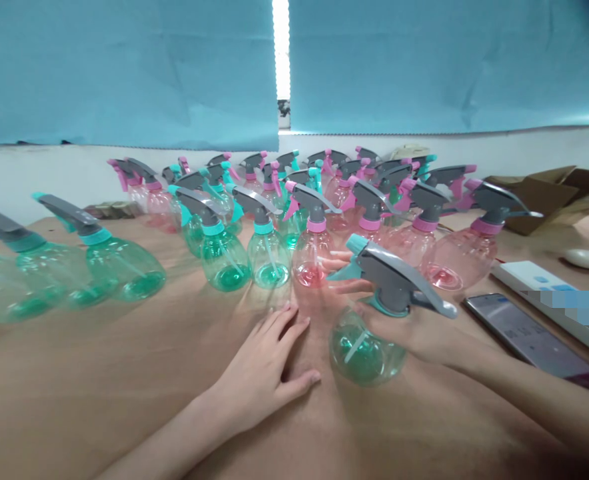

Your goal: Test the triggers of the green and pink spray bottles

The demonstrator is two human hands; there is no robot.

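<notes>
Fingers of the left hand (pixel 247 379) spread loosely, thumb apart; those of the right hand (pixel 410 337) reach out parted behind a green trigger spray bottle (pixel 367 357), their grip impossible to tell.
The brown tabletop (pixel 74 393) runs to a white wall (pixel 34 173) under blue blinds (pixel 124 73), split by a bright gap. The bottle, front of the pink and green spray bottles (pixel 317 250), is see-through, darker toward its base, with a pale dip tube, grey head and teal nozzle.
</notes>
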